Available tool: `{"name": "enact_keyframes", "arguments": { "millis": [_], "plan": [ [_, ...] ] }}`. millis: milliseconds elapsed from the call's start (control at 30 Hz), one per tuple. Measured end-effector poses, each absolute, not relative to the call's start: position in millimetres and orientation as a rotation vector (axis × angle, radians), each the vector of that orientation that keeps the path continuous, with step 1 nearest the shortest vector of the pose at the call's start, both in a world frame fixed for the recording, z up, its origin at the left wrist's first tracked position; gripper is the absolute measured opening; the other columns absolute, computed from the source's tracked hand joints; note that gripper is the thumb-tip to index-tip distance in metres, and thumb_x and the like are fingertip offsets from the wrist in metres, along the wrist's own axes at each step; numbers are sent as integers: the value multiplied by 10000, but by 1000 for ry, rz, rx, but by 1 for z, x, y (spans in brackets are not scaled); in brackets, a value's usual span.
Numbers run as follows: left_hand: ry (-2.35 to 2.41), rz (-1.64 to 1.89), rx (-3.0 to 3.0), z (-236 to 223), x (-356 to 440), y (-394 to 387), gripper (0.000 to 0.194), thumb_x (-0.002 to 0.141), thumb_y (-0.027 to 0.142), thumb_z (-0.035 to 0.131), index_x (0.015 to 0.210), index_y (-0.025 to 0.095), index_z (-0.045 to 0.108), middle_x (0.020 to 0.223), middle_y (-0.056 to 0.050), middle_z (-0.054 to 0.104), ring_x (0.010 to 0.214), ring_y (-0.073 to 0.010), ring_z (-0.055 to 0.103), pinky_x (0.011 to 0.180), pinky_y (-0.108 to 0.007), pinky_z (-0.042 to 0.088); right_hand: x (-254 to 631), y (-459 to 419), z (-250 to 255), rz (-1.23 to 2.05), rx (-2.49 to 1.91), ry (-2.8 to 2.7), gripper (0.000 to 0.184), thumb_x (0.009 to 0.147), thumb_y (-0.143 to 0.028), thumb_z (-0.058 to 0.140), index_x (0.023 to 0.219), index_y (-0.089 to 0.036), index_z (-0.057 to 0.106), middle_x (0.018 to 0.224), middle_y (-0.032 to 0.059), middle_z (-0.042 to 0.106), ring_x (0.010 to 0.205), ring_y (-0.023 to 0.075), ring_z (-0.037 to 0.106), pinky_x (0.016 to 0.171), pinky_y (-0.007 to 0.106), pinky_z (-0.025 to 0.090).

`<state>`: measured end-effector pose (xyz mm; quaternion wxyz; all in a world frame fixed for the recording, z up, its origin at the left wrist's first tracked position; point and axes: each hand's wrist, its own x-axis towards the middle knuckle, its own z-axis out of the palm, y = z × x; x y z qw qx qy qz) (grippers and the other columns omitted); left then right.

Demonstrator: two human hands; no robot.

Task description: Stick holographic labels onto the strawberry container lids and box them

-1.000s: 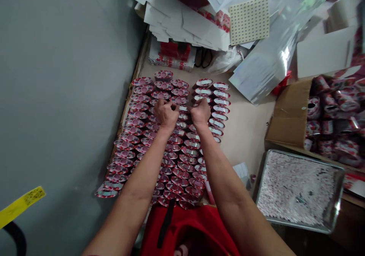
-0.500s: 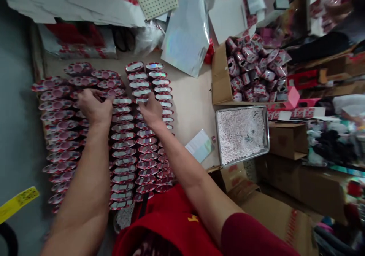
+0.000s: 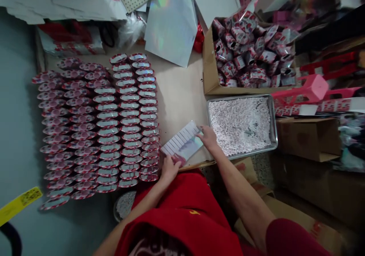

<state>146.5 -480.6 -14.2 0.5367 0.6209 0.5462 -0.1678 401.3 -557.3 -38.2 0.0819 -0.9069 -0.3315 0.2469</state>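
A shiny silver sheet with pale strips (image 3: 182, 141) lies at the front of the table, between the packed rows and the metal tray. My left hand (image 3: 170, 170) closes on its near left edge, beside a pinkish patch that could be a reflection or a small piece. At the sheet's right corner, my right hand (image 3: 208, 138) has thumb and fingers pinched together. To the left stand many red-patterned oval containers (image 3: 129, 113) in tight columns. Those in the right columns show pale, flat tops; most in the left columns show a round pink centre.
A metal tray (image 3: 275, 134) of small whitish pieces sits to the right. Behind it, a cardboard box (image 3: 209, 65) is heaped with red-patterned wrapped containers. A large silver sheet (image 3: 171, 31) lies at the back. Below the table edge is a bowl (image 3: 125, 206) of pale pieces.
Both hands have left the container rows and come right and toward me, onto the silver sheet. The view has shifted. More pale tops show in the rows now that my arms are away.
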Motion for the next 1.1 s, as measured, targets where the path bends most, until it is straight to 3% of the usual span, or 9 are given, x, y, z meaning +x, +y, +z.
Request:
{"name": "enact_keyframes", "arguments": {
  "millis": [133, 300, 400, 533, 633, 833, 1000, 1100],
  "plan": [
    [1531, -302, 1408, -39, 135, -522, 274, 819, 196, 726, 928, 227, 477, 998, -48, 621, 1006, -225, 661, 932, -355, 512, 403, -565, -47, 741, -2730, -1039, 339, 838, -279, 766, 1161, -207, 693, 1076, 104, 723, 1012, 277, 615, 905, 364, 424],
    [1711, -86, 1388, -46, 152, -541, 344, 779, 205, 768, 1003, 216, 508, 1058, -53, 592, 1060, -233, 628, 987, -385, 496, 412, -568, -48, 759, -2705, -1000, 167, 847, -286, 707, 992, -212, 674, 939, 65, 703, 904, 239, 609, 794, 319, 402],
    [1716, -115, 1437, -40, 159, -546, 241, 840, 262, 723, 1000, 209, 550, 1056, -80, 606, 1043, -256, 626, 982, -404, 480, 417, -575, -47, 816, -2584, -908, 44, 837, -256, 620, 866, -225, 607, 847, 29, 663, 839, 217, 601, 750, 302, 395],
    [1715, -80, 1503, -33, 168, -542, 130, 866, 222, 660, 943, 216, 556, 1039, -87, 641, 1049, -261, 633, 960, -377, 467, 426, -589, -38, 937, -2302, -673, 258, 781, -317, 603, 1017, -221, 560, 705, -48, 573, 703, 200, 575, 696, 290, 410],
    [1687, -79, 1528, -31, 174, -532, 194, 797, 161, 693, 918, 225, 554, 987, -49, 660, 1010, -243, 653, 906, -336, 469, 435, -597, -24, 972, -2123, -617, 507, 729, -300, 580, 1223, -198, 523, 653, -92, 524, 643, 189, 546, 681, 286, 417],
    [1527, 68, 1355, -19, 178, -504, 371, 682, 151, 693, 1044, 215, 641, 815, 20, 643, 780, -177, 643, 719, -261, 489, 453, -605, 11, 1187, -1906, -679, 372, 638, -328, 620, 976, -210, 724, 693, -53, 575, 678, 164, 518, 661, 269, 406],
    [1102, 52, 918, 8, 187, -476, 593, 546, 257, 841, 1123, 187, 725, 927, -23, 720, 683, -145, 633, 605, -247, 503, 468, -614, 28, 1356, -1604, -410, 520, 612, -365, 761, 1100, -183, 769, 762, -16, 695, 609, 136, 532, 581, 247, 401],
    [1064, 110, 880, 19, 199, -463, 698, 480, 320, 927, 1139, 171, 750, 870, -32, 728, 647, -144, 635, 581, -251, 499, 478, -617, 36, 1317, -1540, -344, 552, 563, -346, 857, 1092, -203, 794, 918, 18, 775, 734, 164, 635, 670, 277, 497]
  ]
}}
